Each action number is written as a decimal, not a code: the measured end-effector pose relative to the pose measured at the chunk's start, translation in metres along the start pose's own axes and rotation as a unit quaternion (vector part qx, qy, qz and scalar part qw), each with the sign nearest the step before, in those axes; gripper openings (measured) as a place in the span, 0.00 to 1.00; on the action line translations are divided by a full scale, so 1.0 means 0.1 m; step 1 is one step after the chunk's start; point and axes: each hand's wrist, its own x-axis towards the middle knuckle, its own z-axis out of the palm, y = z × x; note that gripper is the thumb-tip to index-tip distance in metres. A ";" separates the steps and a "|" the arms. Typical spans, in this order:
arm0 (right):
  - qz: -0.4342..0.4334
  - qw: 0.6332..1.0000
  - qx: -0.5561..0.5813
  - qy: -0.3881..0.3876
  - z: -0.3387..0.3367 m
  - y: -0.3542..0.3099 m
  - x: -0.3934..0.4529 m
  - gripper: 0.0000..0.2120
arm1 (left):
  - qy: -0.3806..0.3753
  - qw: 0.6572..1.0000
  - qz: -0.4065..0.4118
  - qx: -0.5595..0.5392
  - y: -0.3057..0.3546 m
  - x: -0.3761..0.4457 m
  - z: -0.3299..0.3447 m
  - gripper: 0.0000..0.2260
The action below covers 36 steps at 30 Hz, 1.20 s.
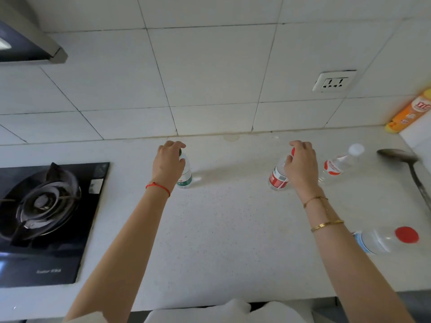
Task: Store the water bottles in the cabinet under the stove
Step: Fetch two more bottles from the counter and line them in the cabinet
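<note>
Left hand: you are reaching your left hand out over the green-labelled bottle, fingers curling down round its neck just under the dark cap.
Right hand: you are closing your right hand on the top of the red-labelled bottle; the fingers are wrapping the shoulder beside the red cap.
Why from above: both bottles are standing upright on the countertop, so a grip at the neck is likely letting you lift two at once.
Bottle against fingers: each neck is sitting inside the curled fingers, with the label and base hanging clear below the palm.
Waiting: a white-capped bottle is standing just right of your right hand, and a red-capped bottle is waiting nearer you.
Destination: the stove is sitting to your left; the cabinet beneath it is staying out of view.
</note>
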 end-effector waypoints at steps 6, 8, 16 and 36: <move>-0.003 1.000 -0.004 0.012 0.01 -0.03 -0.06 0.20 | 0.020 1.000 0.018 -0.007 -0.04 -0.04 -0.03 0.17; -0.004 1.000 -0.003 0.009 -0.01 -0.05 -0.09 0.20 | 0.026 0.999 0.022 -0.006 -0.03 -0.09 -0.04 0.16; -0.055 0.998 -0.009 0.030 -0.05 -0.06 -0.47 0.15 | 0.039 0.998 0.035 -0.023 -0.01 -0.54 -0.03 0.17; -0.198 0.976 0.094 0.014 -0.49 -0.29 -1.83 0.19 | 0.065 0.988 0.065 -0.128 0.27 -2.14 -0.14 0.13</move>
